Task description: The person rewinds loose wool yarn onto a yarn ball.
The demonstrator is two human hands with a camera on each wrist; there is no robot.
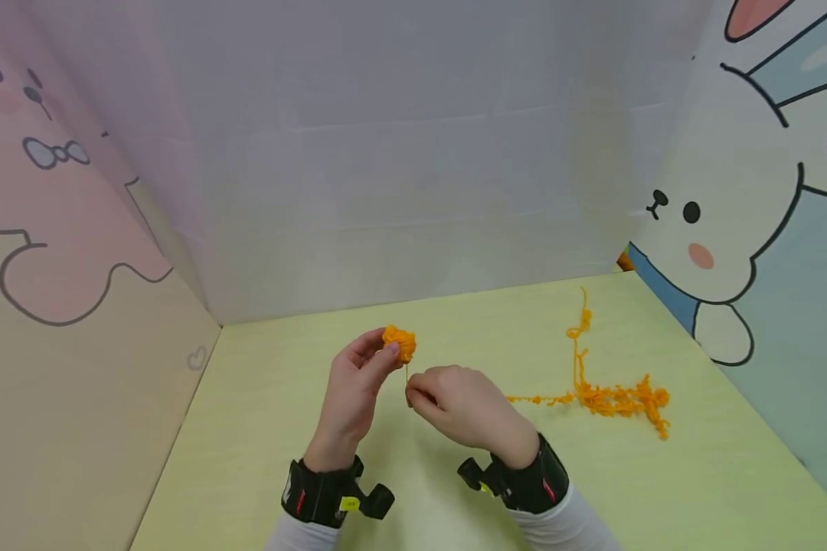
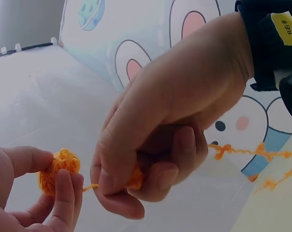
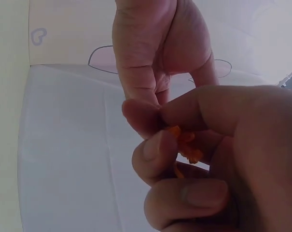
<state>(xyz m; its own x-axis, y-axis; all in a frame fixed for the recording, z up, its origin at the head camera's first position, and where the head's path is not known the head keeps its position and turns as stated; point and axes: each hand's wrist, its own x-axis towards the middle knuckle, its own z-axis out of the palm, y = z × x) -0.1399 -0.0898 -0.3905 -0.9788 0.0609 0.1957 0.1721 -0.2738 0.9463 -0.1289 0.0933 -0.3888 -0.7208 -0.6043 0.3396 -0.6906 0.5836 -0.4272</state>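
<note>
A small ball of orange yarn [image 1: 400, 343] sits between the thumb and fingers of my left hand [image 1: 355, 386], raised above the table. From its underside a short strand runs to my right hand [image 1: 465, 404], whose thumb and curled fingers pinch the yarn. In the right wrist view, a bit of bunched orange yarn [image 3: 187, 145] shows inside the curled fingers. The left wrist view shows the yarn ball [image 2: 59, 171] held at the fingertips, with the strand leading across to the right hand [image 2: 150, 125].
On the table [image 1: 262, 459], a loose tangle of orange yarn [image 1: 620, 399] lies to the right. One knotty length stretches from it toward my right hand, another toward the back edge. White curtain-like sheeting [image 1: 400, 153] stands behind; printed cartoon panels [image 1: 717, 229] flank the sides.
</note>
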